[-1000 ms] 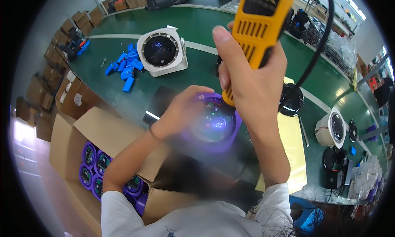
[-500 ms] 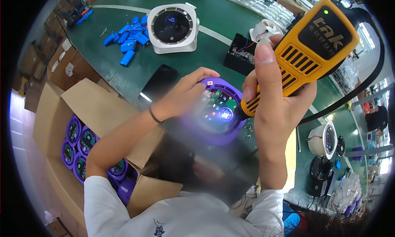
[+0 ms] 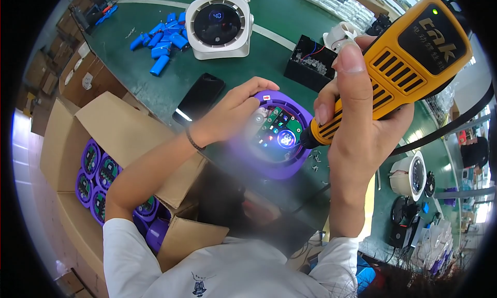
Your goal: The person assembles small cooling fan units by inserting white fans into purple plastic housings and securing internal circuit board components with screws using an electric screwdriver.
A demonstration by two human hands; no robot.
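Observation:
A round purple housing with a lit green circuit board inside lies in front of me at the table's near edge. My left hand has its fingers curled over the housing's upper left rim, gripping it. In my right hand is a yellow and black electric screwdriver, its green light on. The tool's black nose points down-left at the right inner edge of the housing. Its bit tip is hard to make out. A blurred patch covers the lower left of the housing.
Loose screws lie right of the housing, and a black screw box stands beyond. A black phone, blue battery packs and a white device sit farther left. A carton holds several purple units. The tool's black cable trails right.
My right hand and the screwdriver have shifted slightly to the right. The left hand still grips the housing, which has hardly moved. The whole view has shifted a little.

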